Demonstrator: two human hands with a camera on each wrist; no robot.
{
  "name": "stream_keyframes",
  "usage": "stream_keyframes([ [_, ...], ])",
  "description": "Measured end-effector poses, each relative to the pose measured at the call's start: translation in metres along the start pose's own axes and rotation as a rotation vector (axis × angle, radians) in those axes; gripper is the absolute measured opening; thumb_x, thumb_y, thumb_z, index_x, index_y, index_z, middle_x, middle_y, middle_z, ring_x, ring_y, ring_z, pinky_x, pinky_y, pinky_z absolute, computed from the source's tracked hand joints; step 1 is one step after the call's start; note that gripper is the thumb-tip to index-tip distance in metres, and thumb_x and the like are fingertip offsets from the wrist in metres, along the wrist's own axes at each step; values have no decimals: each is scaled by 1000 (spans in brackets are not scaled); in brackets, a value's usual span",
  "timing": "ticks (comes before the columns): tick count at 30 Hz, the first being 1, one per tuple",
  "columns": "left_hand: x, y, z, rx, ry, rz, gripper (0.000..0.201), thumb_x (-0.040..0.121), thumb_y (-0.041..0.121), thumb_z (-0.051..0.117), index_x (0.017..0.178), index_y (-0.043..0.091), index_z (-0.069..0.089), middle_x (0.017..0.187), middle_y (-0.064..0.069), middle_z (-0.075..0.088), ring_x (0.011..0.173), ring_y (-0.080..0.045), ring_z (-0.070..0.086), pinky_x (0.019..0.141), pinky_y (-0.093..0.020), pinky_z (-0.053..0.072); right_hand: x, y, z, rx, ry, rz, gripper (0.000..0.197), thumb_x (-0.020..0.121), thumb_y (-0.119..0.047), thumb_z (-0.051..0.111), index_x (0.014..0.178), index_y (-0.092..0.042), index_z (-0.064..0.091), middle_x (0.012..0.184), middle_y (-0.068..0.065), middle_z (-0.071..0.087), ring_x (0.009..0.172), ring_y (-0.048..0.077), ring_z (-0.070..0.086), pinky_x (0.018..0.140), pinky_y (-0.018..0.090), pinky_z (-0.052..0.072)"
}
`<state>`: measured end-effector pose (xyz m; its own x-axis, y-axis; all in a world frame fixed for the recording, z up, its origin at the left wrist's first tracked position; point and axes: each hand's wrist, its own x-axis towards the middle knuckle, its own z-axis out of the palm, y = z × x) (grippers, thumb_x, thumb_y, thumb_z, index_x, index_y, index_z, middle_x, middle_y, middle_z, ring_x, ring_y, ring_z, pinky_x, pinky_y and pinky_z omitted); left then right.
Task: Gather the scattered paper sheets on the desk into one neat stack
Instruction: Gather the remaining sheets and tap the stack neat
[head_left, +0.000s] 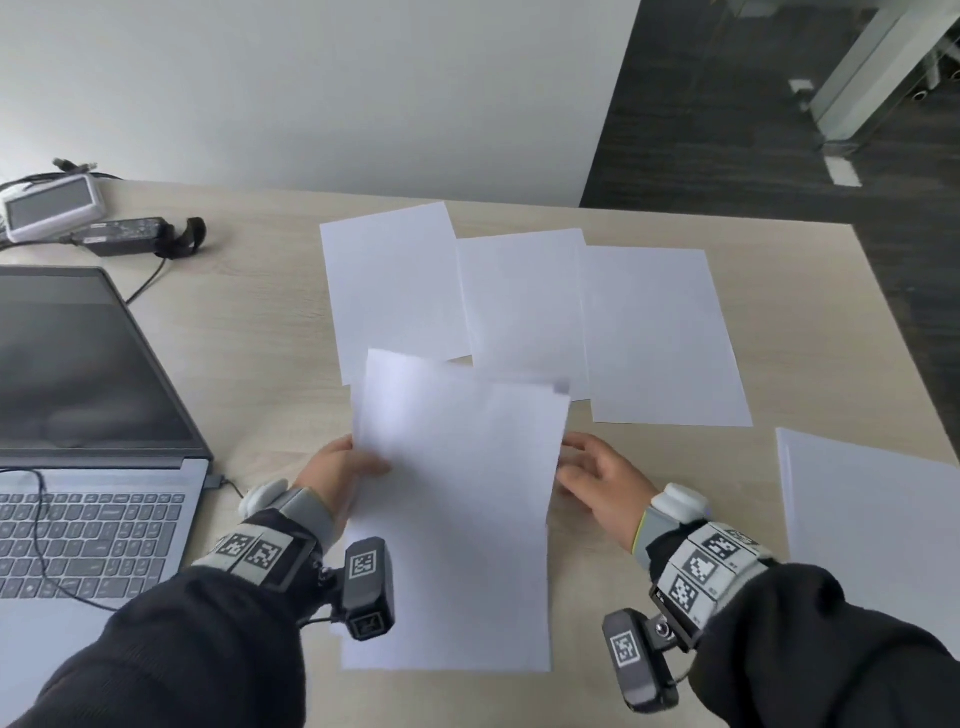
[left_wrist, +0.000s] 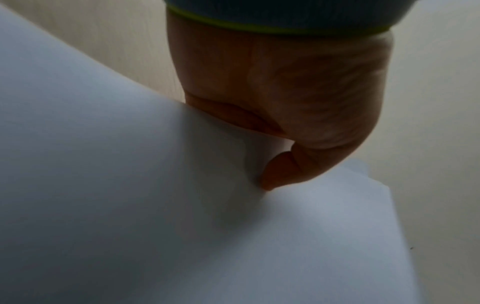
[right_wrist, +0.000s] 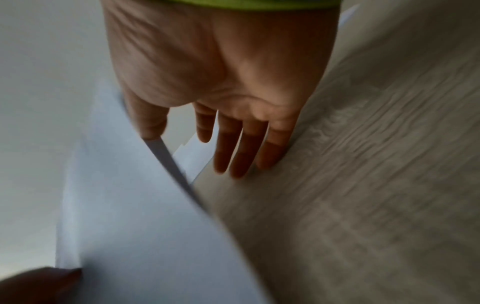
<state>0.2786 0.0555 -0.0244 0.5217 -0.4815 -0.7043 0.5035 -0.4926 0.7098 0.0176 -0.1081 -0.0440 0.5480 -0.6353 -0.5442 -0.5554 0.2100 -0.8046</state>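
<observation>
My left hand pinches the left edge of a small bundle of white sheets, which hangs tilted above the desk in front of me. In the left wrist view its thumb presses on top of the paper. To the right of the bundle my right hand is open, fingers straight. Its thumb touches the bundle's right edge, and its other fingers hover over bare desk. Three loose sheets lie flat beyond: left, middle, right. More white paper lies at the desk's right edge.
An open laptop with its cable fills the left side of the wooden desk. Behind it sit a black power adapter and a small white device. The desk's right edge drops to dark floor.
</observation>
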Motion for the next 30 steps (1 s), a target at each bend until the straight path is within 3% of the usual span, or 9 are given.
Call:
stream_keyframes([
  [4, 11, 10, 36, -110, -19, 46, 31, 85, -15, 54, 103, 5, 68, 85, -13, 76, 75, -32, 71, 73, -39, 55, 8, -14, -10, 290, 64, 33, 23, 93, -37, 62, 109, -20, 66, 83, 5, 71, 74, 25, 61, 69, 33, 48],
  [7, 22, 21, 64, -173, -63, 70, 30, 87, -15, 56, 106, 4, 67, 93, -14, 77, 79, -31, 73, 76, -41, 57, 19, -10, -30, 289, 129, 44, 62, 81, -72, 57, 114, -20, 68, 105, 7, 74, 96, 23, 68, 90, 42, 53],
  [9, 26, 28, 79, -204, -80, 91, 27, 89, -14, 56, 106, 5, 67, 92, -13, 77, 81, -31, 72, 79, -42, 58, 25, -4, -39, 204, 204, 37, 53, 78, -58, 66, 108, -15, 68, 104, 17, 71, 98, 24, 67, 103, 56, 44],
  [11, 32, 38, 94, -171, -107, 138, 19, 94, -6, 57, 106, 7, 67, 93, -8, 76, 86, -29, 71, 82, -41, 59, 34, -1, -50, 138, 259, 40, 23, 73, -34, 66, 94, -24, 72, 94, 12, 75, 94, 35, 70, 93, 57, 51],
  [16, 70, 61, 93, 806, 126, 485, 55, 97, 49, 57, 146, 26, 49, 152, 0, 45, 140, -20, 42, 114, -41, 35, 59, -3, -93, 92, 532, 57, 8, 84, -18, 61, 84, -23, 68, 80, -4, 72, 77, 26, 66, 78, 39, 56],
  [19, 96, 66, 65, 1199, 237, 303, 81, 94, 70, 39, 160, 37, 6, 169, 4, -6, 156, -25, -2, 122, -58, 15, 73, 3, -122, 49, 680, 103, 19, 82, -23, 57, 98, -20, 67, 92, -1, 71, 84, 27, 65, 81, 34, 52],
  [22, 112, 62, 35, 1368, 226, 162, 80, 90, 75, 29, 156, 44, -6, 168, 5, -19, 155, -27, -13, 123, -59, 11, 79, 6, -147, -46, 787, 186, 28, 89, -16, 53, 114, -12, 63, 101, 8, 66, 86, 25, 58, 79, 29, 42],
  [25, 112, 54, 26, 1444, 201, 238, 76, 90, 75, 24, 153, 47, -7, 167, 7, -18, 155, -27, -15, 123, -58, 9, 82, 6, -166, -284, 751, 296, 27, 87, -20, 51, 111, -12, 60, 108, 15, 64, 84, 29, 57, 78, 32, 45],
  [30, 98, 36, 50, 1467, 86, 329, 77, 93, 76, 20, 154, 48, -17, 163, 8, -32, 151, -27, -28, 122, -57, -9, 88, -1, -148, -726, 614, 283, 44, 85, -37, 51, 123, -17, 54, 140, 7, 44, 120, 37, 47, 98, 43, 42],
])
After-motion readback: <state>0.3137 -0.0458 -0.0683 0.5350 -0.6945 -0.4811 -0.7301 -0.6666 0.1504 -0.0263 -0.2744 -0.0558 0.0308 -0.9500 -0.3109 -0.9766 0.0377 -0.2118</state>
